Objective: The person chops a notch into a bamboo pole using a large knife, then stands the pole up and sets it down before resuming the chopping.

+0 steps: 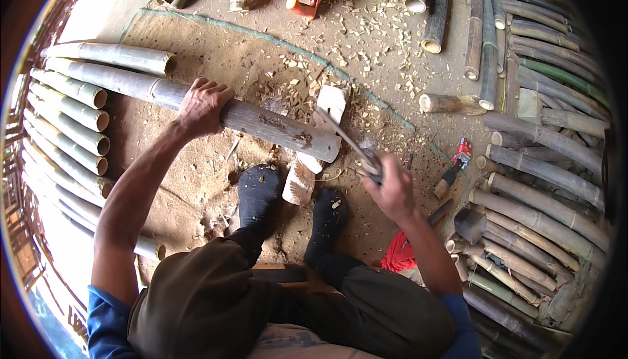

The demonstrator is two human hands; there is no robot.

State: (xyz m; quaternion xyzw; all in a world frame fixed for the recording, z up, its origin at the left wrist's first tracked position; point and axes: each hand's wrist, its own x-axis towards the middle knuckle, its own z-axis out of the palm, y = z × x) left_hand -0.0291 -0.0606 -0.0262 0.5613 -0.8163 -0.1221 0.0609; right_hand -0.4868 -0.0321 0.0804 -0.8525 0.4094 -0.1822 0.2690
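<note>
A long grey-brown bamboo pole [278, 126] slants from the upper left toward the middle, its near end resting on a pale wooden block [299, 183]. My left hand [203, 106] is wrapped over the pole partway along it. In my right hand [391, 189] is a chopping knife [345, 136], gripped by its dark handle. Its blade, slightly blurred, points up and left, just beyond the pole's end. Another part of the pale wood [332, 102] shows past the pole. My feet in dark socks [260, 192] stand on either side of the block.
Cut bamboo lengths [77, 111] line the left, and a large pile [540, 208] fills the right. Chips [386, 64] litter the floor and brown mat [216, 51]. An orange-handled saw [303, 0] lies at the far side; a red cloth [398, 254] is near my right forearm.
</note>
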